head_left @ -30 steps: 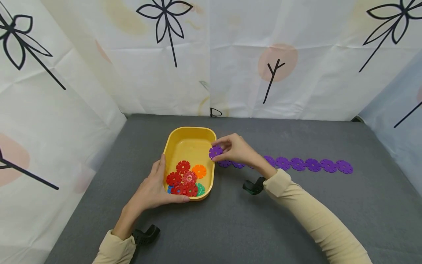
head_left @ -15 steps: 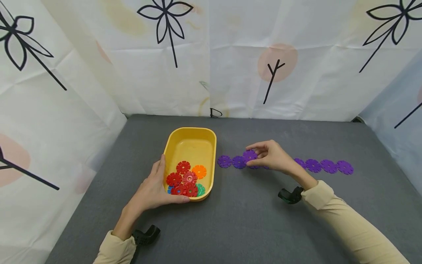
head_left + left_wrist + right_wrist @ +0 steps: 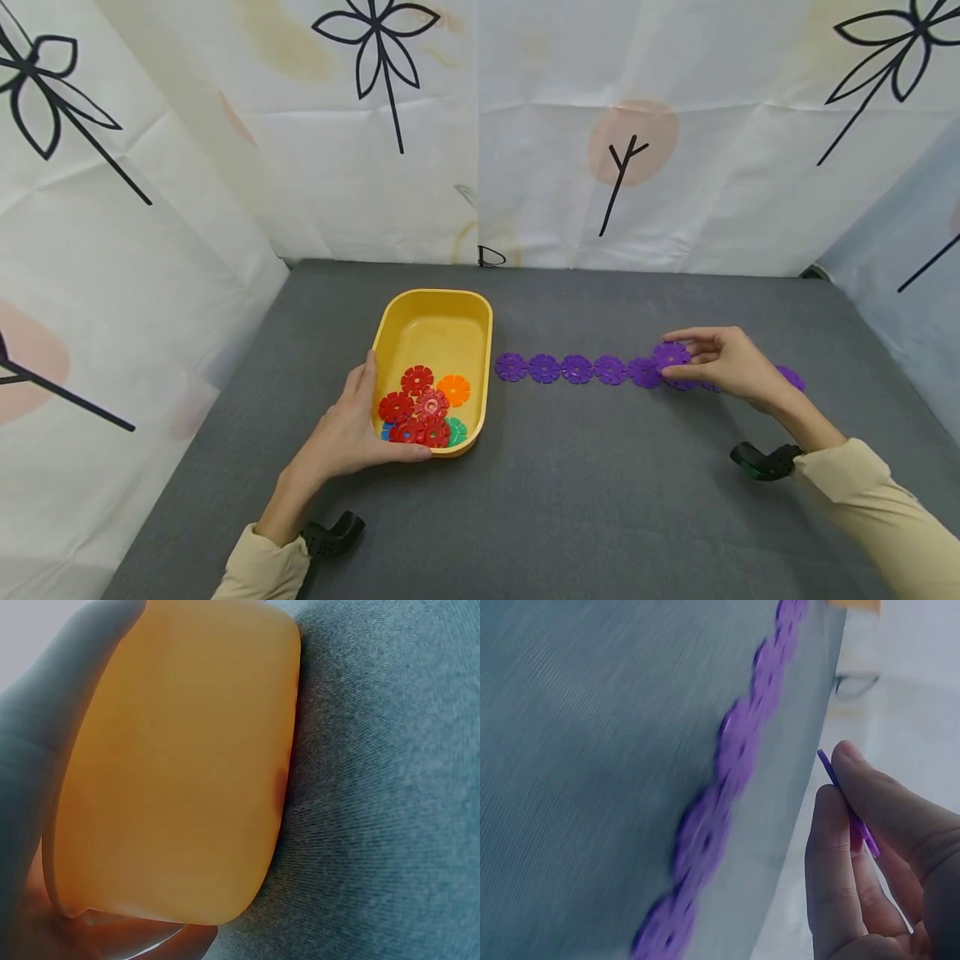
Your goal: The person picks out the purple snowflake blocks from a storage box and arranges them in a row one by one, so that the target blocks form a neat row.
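Note:
In the head view my right hand [image 3: 723, 362] pinches a purple flower-shaped disc [image 3: 671, 355] between thumb and fingertips, above the right part of a row of similar purple discs [image 3: 577, 369]. The right wrist view shows the pinched disc [image 3: 861, 829] edge-on, apart from the row. My left hand [image 3: 348, 425] grips the near left corner of a yellow tray [image 3: 435, 321], thumb along the near side and fingers along the left side. In the left wrist view the tray's wall [image 3: 180, 765] fills the middle, with fingers around it.
Inside the tray lie several red flower discs [image 3: 396, 407], an orange disc [image 3: 453, 390], a green one [image 3: 456, 430] and a partly hidden blue one [image 3: 387, 431]. Beneath everything is a grey cloth-covered table [image 3: 525, 517], with a patterned white curtain [image 3: 540, 167] behind it.
My right hand has carried the purple disc rightward from the tray's right edge, along the row to its right part. My left hand and the tray have stayed put.

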### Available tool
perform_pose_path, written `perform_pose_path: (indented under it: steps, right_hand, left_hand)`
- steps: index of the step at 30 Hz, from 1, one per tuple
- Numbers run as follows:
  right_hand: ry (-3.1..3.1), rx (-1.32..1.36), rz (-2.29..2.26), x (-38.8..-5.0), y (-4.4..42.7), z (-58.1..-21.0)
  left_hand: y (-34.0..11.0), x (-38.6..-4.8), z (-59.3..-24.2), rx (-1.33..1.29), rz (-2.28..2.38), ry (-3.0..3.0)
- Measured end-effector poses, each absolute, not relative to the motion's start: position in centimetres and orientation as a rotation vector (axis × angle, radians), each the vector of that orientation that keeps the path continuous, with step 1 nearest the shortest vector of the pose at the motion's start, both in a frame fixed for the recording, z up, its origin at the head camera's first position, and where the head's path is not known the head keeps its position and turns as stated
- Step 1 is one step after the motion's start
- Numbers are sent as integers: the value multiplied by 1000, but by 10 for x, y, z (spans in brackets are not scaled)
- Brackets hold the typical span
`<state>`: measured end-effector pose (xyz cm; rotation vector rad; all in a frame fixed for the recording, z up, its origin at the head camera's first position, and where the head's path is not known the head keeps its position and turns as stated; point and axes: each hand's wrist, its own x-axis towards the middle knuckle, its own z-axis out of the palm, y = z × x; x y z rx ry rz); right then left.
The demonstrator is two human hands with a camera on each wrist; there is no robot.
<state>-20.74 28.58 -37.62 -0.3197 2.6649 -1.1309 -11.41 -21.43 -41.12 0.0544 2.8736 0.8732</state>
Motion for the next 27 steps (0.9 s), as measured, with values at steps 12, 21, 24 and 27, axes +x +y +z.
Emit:
perform_pose_path:
  steps: [12,21,24,27]
  right_hand:
    - [2756,-76,-1004,-203,371,-387]
    - [2773,209,-1019,-200,433,-402]
    - [2825,265,-968,-200,450,-408]
    - [2847,282,-930,-200,463,-414]
  left_hand:
    - [-215,-114,-411,58,867,2876]
    - [-215,-114,-410,59,879,2871]
    - [-215,-113,-409,60,880,2867]
    - [-215,-113,-409,52,882,2865]
